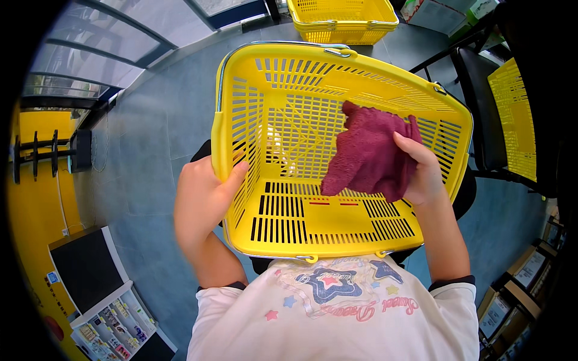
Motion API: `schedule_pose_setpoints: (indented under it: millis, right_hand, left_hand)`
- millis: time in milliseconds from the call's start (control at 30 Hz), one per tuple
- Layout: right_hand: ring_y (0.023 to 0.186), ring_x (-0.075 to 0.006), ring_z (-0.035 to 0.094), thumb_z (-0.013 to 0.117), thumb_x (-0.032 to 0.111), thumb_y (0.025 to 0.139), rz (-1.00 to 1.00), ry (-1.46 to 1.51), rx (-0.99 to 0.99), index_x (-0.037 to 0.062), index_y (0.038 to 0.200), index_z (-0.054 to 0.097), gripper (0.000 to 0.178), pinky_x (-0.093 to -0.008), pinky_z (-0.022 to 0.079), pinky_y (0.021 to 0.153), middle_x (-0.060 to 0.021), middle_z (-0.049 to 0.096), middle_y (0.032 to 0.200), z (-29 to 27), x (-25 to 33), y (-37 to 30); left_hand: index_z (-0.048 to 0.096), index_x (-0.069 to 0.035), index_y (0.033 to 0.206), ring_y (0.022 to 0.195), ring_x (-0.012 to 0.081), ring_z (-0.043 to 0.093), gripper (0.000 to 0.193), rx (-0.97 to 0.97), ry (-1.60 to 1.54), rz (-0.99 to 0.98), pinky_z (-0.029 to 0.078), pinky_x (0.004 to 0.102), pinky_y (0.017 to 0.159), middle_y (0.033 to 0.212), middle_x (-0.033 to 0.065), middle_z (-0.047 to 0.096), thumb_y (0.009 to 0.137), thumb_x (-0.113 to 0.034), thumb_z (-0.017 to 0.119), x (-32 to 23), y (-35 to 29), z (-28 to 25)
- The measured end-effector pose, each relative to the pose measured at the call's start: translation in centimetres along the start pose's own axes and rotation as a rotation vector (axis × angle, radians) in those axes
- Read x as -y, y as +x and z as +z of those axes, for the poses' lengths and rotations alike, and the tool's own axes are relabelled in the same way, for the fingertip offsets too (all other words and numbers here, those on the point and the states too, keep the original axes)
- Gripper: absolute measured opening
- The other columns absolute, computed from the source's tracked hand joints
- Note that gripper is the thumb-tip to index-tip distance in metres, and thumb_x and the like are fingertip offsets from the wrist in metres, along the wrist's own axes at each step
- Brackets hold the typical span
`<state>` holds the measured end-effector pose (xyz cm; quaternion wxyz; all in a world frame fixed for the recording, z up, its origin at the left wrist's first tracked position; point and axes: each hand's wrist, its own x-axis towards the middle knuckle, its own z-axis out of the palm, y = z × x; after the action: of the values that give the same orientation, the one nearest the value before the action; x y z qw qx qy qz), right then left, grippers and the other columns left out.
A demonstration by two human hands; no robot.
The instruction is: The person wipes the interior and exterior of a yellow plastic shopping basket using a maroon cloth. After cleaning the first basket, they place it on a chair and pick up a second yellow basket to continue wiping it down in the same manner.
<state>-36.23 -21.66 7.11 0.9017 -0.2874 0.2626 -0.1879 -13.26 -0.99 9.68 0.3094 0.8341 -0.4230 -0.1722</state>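
Note:
A yellow plastic shopping basket (328, 223) with slotted walls and metal wire handles is tipped so that its inside faces me, close in front of my body. My left hand (208, 186) grips its left rim, the thumb lying inside the wall and the other fingers hidden behind it. In my right hand (424, 171) is a crumpled maroon cloth (376, 150), pinched with the thumb on top. The cloth is over the right part of the basket's inside; whether it touches the wall I cannot tell.
Stacked yellow baskets (343, 27) stand on the grey tiled floor (156, 150) ahead. A black chair (481, 108) is at the right, with another yellow basket (515, 120) beside it. Cardboard boxes (512, 295) lie at lower right, a display rack (114, 328) at lower left.

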Motion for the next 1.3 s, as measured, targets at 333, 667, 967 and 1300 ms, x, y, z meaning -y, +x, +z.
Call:
schedule_pose_setpoints:
  millis: [333, 667, 967, 1300]
  right_hand:
    - [0.123, -0.0298, 0.05, 0.055, 0.014, 0.089, 0.269, 0.524, 0.163, 0.001, 0.133, 0.043, 0.047, -0.0453, 0.038, 0.106, -0.0161, 0.05, 0.133, -4.3, -10.0, -0.5]
    - [0.129, -0.0332, 0.043, 0.061, 0.004, 0.078, 0.355, 0.51, 0.182, 0.0015, 0.14, 0.031, 0.069, -0.0463, 0.031, 0.111, -0.0173, 0.043, 0.14, -5.4, -12.7, -1.5]
    - [0.129, -0.0332, 0.044, 0.062, 0.004, 0.074, 0.356, 0.488, 0.357, 0.0017, 0.141, 0.031, 0.074, -0.0476, 0.034, 0.109, -0.0172, 0.044, 0.139, -5.8, -15.0, -2.6]
    - [0.12, -0.0317, 0.052, 0.055, 0.004, 0.079, 0.389, 0.549, 0.368, -0.0003, 0.136, 0.038, 0.06, -0.0466, 0.04, 0.105, -0.0173, 0.051, 0.131, -6.8, -15.7, -2.2]
  left_hand:
    - [0.067, 0.003, 0.097, 0.057, 0.0221, 0.063, 0.025, -0.164, -0.025, -0.044, 0.047, 0.0331, 0.055, 0.071, 0.0167, 0.066, 0.084, -0.019, 0.067, -1.0, -1.3, 0.8]
    - [0.065, 0.004, 0.1, 0.065, 0.0207, 0.062, 0.038, -0.148, -0.066, 0.016, 0.047, 0.0336, 0.061, 0.079, 0.0144, 0.066, 0.081, -0.027, 0.072, -2.6, -3.0, 0.5]
    - [0.052, -0.004, 0.127, 0.113, 0.0252, 0.049, 0.07, -0.28, 0.149, 0.422, 0.042, 0.0377, 0.093, 0.115, 0.0127, 0.054, 0.074, -0.043, 0.076, -8.3, -7.4, 3.1]
    - [0.055, 0.0, 0.12, 0.108, 0.0334, 0.055, 0.049, 0.39, 0.316, 0.326, 0.045, 0.04, 0.09, 0.117, 0.0169, 0.059, 0.08, -0.025, 0.07, -3.2, -5.5, 9.5]
